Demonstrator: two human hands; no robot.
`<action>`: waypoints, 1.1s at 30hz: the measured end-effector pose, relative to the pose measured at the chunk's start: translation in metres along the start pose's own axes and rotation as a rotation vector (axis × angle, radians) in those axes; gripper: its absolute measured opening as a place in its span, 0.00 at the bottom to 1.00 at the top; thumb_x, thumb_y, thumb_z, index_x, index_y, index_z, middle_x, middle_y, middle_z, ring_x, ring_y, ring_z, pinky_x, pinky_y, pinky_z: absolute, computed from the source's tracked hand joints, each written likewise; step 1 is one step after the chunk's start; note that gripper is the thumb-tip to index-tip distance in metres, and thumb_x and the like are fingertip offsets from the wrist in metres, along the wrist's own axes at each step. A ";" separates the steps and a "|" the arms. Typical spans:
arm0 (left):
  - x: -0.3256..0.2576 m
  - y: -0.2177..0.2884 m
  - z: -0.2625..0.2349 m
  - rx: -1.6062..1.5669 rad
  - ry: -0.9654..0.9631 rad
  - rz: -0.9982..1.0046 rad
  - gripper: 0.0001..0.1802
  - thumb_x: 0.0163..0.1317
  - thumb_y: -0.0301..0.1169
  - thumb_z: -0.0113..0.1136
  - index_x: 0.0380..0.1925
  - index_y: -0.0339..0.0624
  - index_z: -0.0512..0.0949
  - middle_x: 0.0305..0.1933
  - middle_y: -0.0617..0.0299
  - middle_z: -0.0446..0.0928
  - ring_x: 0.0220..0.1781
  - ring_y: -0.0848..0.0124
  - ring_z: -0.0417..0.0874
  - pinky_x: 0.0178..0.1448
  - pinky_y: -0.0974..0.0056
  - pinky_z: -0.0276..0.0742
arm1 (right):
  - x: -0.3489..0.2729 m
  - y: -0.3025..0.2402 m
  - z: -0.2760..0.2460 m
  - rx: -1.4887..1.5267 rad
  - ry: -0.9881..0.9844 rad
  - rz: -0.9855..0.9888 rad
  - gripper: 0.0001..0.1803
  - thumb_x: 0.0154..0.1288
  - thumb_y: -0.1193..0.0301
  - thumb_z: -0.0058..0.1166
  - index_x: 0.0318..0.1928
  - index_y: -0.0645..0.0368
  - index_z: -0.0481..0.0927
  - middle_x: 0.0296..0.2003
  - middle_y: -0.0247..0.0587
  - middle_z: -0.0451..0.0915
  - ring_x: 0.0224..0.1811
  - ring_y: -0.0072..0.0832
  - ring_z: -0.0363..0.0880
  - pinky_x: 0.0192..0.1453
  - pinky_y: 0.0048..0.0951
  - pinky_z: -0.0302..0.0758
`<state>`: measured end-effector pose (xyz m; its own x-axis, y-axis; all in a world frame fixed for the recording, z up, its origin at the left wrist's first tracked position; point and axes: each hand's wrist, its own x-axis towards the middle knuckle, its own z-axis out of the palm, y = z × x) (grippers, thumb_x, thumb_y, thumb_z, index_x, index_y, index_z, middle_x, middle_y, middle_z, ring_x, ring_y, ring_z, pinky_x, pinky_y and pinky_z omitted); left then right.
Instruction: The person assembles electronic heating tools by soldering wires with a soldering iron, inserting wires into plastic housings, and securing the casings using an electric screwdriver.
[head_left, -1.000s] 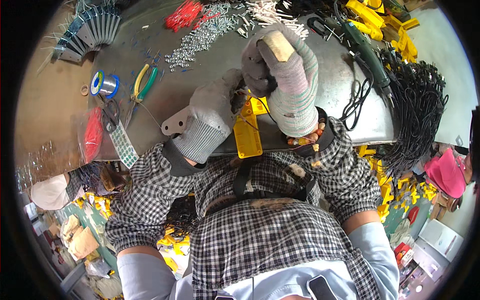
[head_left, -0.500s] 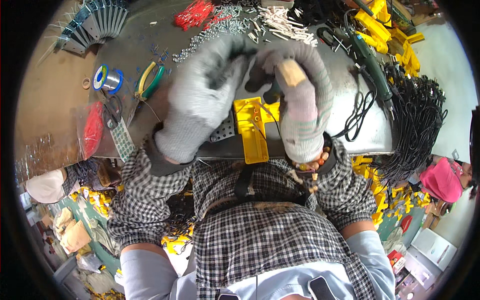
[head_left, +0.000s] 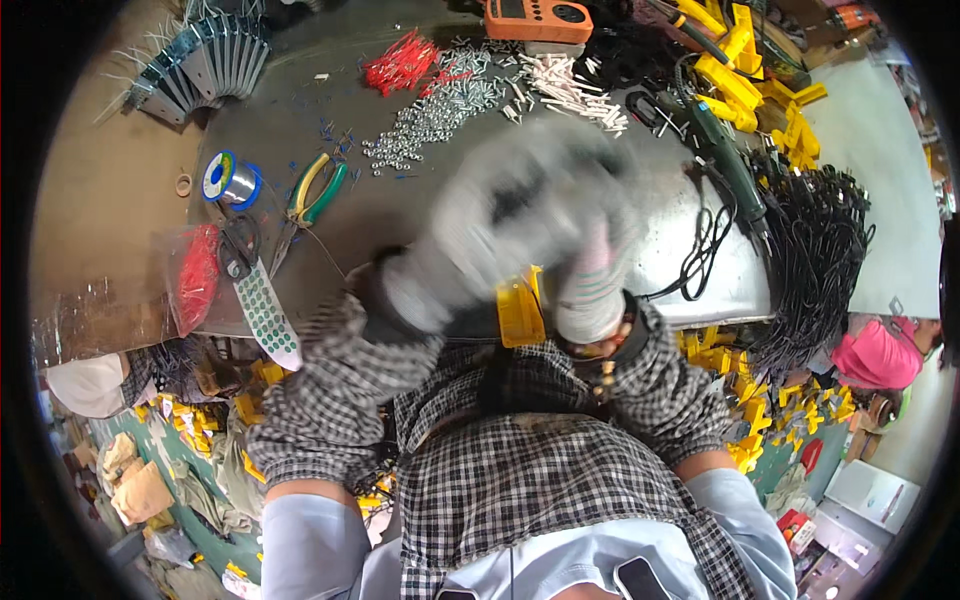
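Observation:
My left hand (head_left: 480, 225), in a grey-and-white knit glove, is smeared by motion and crosses in front of my right hand (head_left: 597, 235). Both are over the metal tabletop, near the middle of its front edge. What the fingers hold, if anything, is lost in the blur. Under the hands lies a yellow plastic housing (head_left: 520, 312), its lower end showing at the table edge and the rest covered. A bead bracelet (head_left: 605, 345) circles my right wrist.
Pliers (head_left: 318, 190), a solder spool (head_left: 231, 180) and scissors (head_left: 239, 245) lie left. Behind are red pieces (head_left: 402, 62), screws (head_left: 440, 105), white pieces (head_left: 565, 90) and an orange multimeter (head_left: 538, 20). Right are a green corded tool (head_left: 728, 160) and bundled black cables (head_left: 815, 240).
My left hand has swung right, across my right hand, and now covers most of the yellow housing. The view has shifted, bringing the orange multimeter into sight at the back.

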<state>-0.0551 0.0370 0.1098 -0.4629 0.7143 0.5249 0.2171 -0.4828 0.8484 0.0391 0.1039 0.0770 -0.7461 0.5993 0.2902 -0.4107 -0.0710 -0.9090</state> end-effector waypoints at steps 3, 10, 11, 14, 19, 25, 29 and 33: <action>-0.005 -0.025 -0.044 0.467 -0.076 -0.307 0.17 0.61 0.33 0.58 0.49 0.38 0.76 0.46 0.60 0.78 0.51 0.71 0.78 0.59 0.66 0.73 | 0.025 -0.041 -0.020 -0.021 -0.068 -0.338 0.17 0.70 0.61 0.48 0.42 0.66 0.76 0.27 0.37 0.76 0.21 0.18 0.70 0.23 0.18 0.65; -0.002 -0.046 -0.016 1.200 -0.723 -0.686 0.20 0.52 0.38 0.70 0.43 0.41 0.80 0.45 0.52 0.81 0.47 0.56 0.83 0.51 0.58 0.79 | 0.080 -0.036 -0.096 -1.271 -0.053 -0.554 0.15 0.62 0.65 0.60 0.47 0.57 0.77 0.33 0.40 0.79 0.34 0.37 0.80 0.39 0.32 0.75; -0.006 -0.046 -0.020 1.132 -0.670 -0.637 0.21 0.52 0.38 0.70 0.44 0.42 0.80 0.46 0.52 0.81 0.48 0.56 0.82 0.52 0.58 0.79 | 0.070 -0.042 -0.106 -1.180 -0.079 -0.430 0.17 0.58 0.67 0.62 0.48 0.56 0.77 0.38 0.45 0.79 0.40 0.45 0.79 0.42 0.38 0.76; -0.029 -0.059 -0.036 0.728 -0.412 -0.682 0.16 0.59 0.34 0.65 0.46 0.40 0.80 0.47 0.57 0.82 0.50 0.64 0.82 0.56 0.62 0.77 | 0.030 -0.048 -0.135 -1.160 -0.333 -0.022 0.18 0.56 0.67 0.63 0.48 0.55 0.78 0.43 0.43 0.78 0.43 0.42 0.79 0.44 0.38 0.76; -0.089 -0.025 -0.027 0.214 0.374 -0.354 0.19 0.61 0.37 0.64 0.49 0.40 0.77 0.56 0.55 0.73 0.57 0.69 0.75 0.61 0.66 0.72 | -0.022 -0.054 -0.168 -1.403 -0.659 0.063 0.16 0.51 0.67 0.65 0.43 0.52 0.80 0.42 0.38 0.76 0.51 0.41 0.73 0.55 0.40 0.71; -0.110 -0.018 -0.009 1.193 -0.114 -0.155 0.26 0.47 0.38 0.69 0.48 0.45 0.76 0.56 0.54 0.71 0.58 0.52 0.70 0.66 0.48 0.61 | -0.003 -0.061 -0.170 -0.977 -0.357 0.054 0.12 0.58 0.75 0.58 0.44 0.57 0.80 0.34 0.42 0.79 0.38 0.42 0.78 0.44 0.37 0.76; -0.108 -0.022 -0.002 1.280 -0.154 -0.168 0.24 0.47 0.33 0.66 0.49 0.49 0.77 0.57 0.58 0.72 0.59 0.54 0.70 0.67 0.48 0.60 | 0.005 -0.056 -0.153 -1.101 -0.511 -0.206 0.12 0.61 0.77 0.53 0.46 0.57 0.80 0.32 0.44 0.79 0.34 0.44 0.79 0.38 0.36 0.76; -0.104 -0.020 0.002 1.244 -0.198 -0.201 0.23 0.47 0.31 0.64 0.47 0.51 0.79 0.57 0.58 0.72 0.60 0.54 0.69 0.67 0.48 0.60 | 0.004 -0.032 -0.165 -1.224 -0.666 -0.264 0.16 0.62 0.71 0.55 0.51 0.52 0.78 0.34 0.42 0.77 0.35 0.42 0.79 0.38 0.38 0.76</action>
<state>-0.0097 -0.0268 0.0387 -0.4688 0.8343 0.2903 0.8636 0.3639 0.3490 0.1360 0.2398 0.0576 -0.9649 -0.0200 0.2617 -0.1243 0.9131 -0.3884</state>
